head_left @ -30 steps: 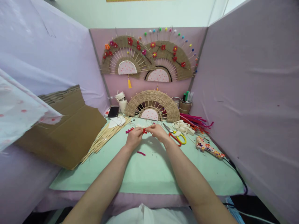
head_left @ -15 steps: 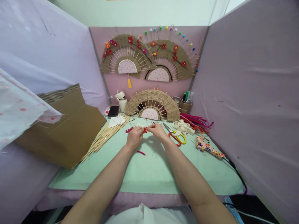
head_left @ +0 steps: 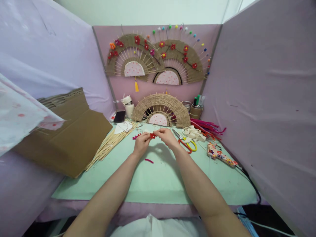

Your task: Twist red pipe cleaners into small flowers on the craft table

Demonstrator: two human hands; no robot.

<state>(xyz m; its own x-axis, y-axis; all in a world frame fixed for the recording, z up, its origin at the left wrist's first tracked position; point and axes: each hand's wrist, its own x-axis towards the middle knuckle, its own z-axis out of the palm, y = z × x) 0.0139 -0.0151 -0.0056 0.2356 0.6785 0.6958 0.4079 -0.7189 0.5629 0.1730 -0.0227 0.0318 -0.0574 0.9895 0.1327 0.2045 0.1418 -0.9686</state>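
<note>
Both of my hands meet over the far middle of the green mat [head_left: 158,181]. My left hand [head_left: 141,142] and my right hand [head_left: 167,137] pinch a small red pipe-cleaner flower [head_left: 152,135] between their fingertips. A short pink pipe-cleaner piece [head_left: 148,161] lies on the mat just below my left wrist. More small pink bits [head_left: 136,136] sit left of my left hand.
A woven fan [head_left: 161,110] stands behind my hands, with two decorated fans [head_left: 158,59] on the back wall. Bamboo sticks [head_left: 108,144] and cardboard [head_left: 71,138] lie left. Scissors [head_left: 185,142], ribbon [head_left: 194,133], pipe cleaners [head_left: 206,126] and a glue gun [head_left: 219,156] lie right.
My hands have lifted the red flower slightly up and away; the fingers keep working it. Nothing else on the mat has moved.
</note>
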